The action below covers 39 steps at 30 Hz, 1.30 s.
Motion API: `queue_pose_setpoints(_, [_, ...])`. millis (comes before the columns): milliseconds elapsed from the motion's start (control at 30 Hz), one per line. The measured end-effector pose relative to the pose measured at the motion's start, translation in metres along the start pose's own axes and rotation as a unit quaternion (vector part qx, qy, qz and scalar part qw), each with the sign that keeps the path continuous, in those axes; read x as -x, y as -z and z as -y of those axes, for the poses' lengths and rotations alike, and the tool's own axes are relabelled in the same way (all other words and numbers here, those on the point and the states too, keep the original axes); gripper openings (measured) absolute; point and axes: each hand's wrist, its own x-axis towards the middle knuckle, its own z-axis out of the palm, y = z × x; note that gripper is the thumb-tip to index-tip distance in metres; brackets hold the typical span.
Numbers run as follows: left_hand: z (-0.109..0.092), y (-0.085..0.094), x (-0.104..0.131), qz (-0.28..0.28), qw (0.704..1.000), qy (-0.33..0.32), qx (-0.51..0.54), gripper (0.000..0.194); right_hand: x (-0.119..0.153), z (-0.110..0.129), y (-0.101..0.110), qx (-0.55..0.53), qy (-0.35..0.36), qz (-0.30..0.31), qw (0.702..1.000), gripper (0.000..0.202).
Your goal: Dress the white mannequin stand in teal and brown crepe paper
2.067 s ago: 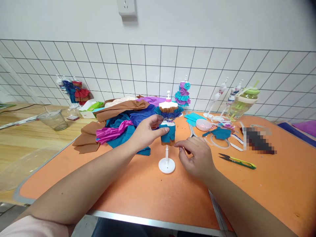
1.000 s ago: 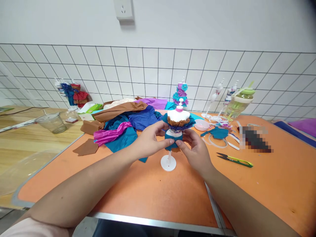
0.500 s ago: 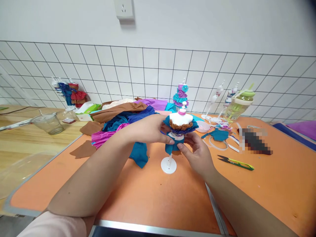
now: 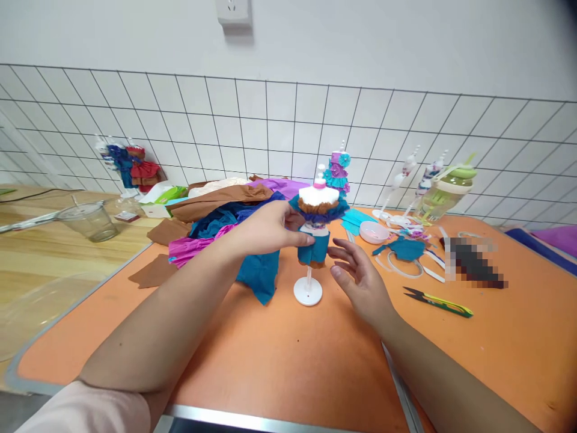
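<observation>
A small white mannequin (image 4: 319, 195) on a round white base (image 4: 308, 291) stands upright on the orange table. Brown and dark blue ruffles circle its chest, and a teal paper piece (image 4: 319, 249) wraps its hips with a brown edge showing below. My left hand (image 4: 277, 230) grips the mannequin's left side, thumb pressed on the teal paper; its other fingers are partly hidden behind. Just to the right, my right hand (image 4: 360, 279) is open, fingers apart and close to the teal paper, holding nothing.
Crumpled coloured crepe paper (image 4: 220, 204) is heaped at the back left. Behind the mannequin stands a decorated one (image 4: 338, 171). To the right lie yellow-green thread snips (image 4: 437, 302), teal scraps (image 4: 406, 248), a pink bowl (image 4: 373, 232) and a green-lidded bottle (image 4: 446, 192).
My right hand has let go of the teal paper and moved slightly right. The mannequin has turned and straightened a little, while my left hand stays on it.
</observation>
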Motion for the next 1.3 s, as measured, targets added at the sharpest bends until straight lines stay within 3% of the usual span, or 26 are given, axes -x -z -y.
queue_pose_setpoints(300, [0.004, 0.02, -0.003, -0.066, 0.995, 0.053, 0.058, 0.031, 0.001, -0.011, -0.001, 0.182, 0.029, 0.026, 0.983, 0.033])
queue_pose_setpoints(400, [0.007, 0.012, -0.006, -0.085, 0.994, 0.06, 0.046, 0.033, 0.004, -0.007, -0.003, 0.236, 0.129, -0.024, 0.963, 0.036])
queue_pose_setpoints(500, [0.01, 0.0, -0.007, -0.104, 0.993, 0.059, 0.008, 0.034, 0.008, 0.002, -0.005, 0.314, 0.267, -0.06, 0.909, 0.056])
queue_pose_setpoints(600, [0.011, -0.005, -0.007, -0.092, 0.994, 0.051, -0.004, 0.034, 0.009, 0.009, -0.006, 0.378, 0.304, -0.036, 0.874, 0.065])
queue_pose_setpoints(700, [0.011, -0.003, -0.006, -0.082, 0.995, 0.052, 0.003, 0.036, 0.007, 0.01, -0.005, 0.411, 0.281, -0.008, 0.867, 0.055])
queue_pose_setpoints(767, [0.012, 0.001, -0.006, -0.09, 0.994, 0.056, -0.012, 0.037, 0.005, 0.008, -0.002, 0.397, 0.268, -0.025, 0.877, 0.039])
queue_pose_setpoints(833, [0.013, 0.004, -0.006, -0.094, 0.993, 0.067, -0.033, 0.038, 0.003, 0.005, 0.002, 0.354, 0.248, -0.049, 0.9, 0.02])
queue_pose_setpoints(900, [0.013, 0.005, -0.006, -0.09, 0.992, 0.077, -0.041, 0.038, 0.001, 0.002, 0.003, 0.291, 0.192, -0.061, 0.935, 0.014])
queue_pose_setpoints(1033, [0.01, -0.005, -0.005, -0.038, 0.998, 0.054, 0.004, 0.039, -0.003, -0.003, 0.002, 0.063, 0.015, -0.053, 0.996, 0.029])
queue_pose_setpoints(1133, [0.007, -0.019, -0.002, 0.014, 0.999, 0.023, 0.023, 0.039, -0.006, -0.004, 0.0, -0.123, -0.045, 0.008, 0.991, 0.049])
queue_pose_setpoints(1200, [0.005, -0.027, 0.0, 0.021, 1.0, 0.016, 0.015, 0.04, -0.007, -0.003, 0.0, -0.164, -0.053, 0.028, 0.985, 0.054])
queue_pose_setpoints(1300, [0.002, -0.034, 0.002, 0.031, 0.999, 0.015, 0.013, 0.041, -0.007, -0.003, 0.002, -0.144, -0.068, -0.001, 0.987, 0.049])
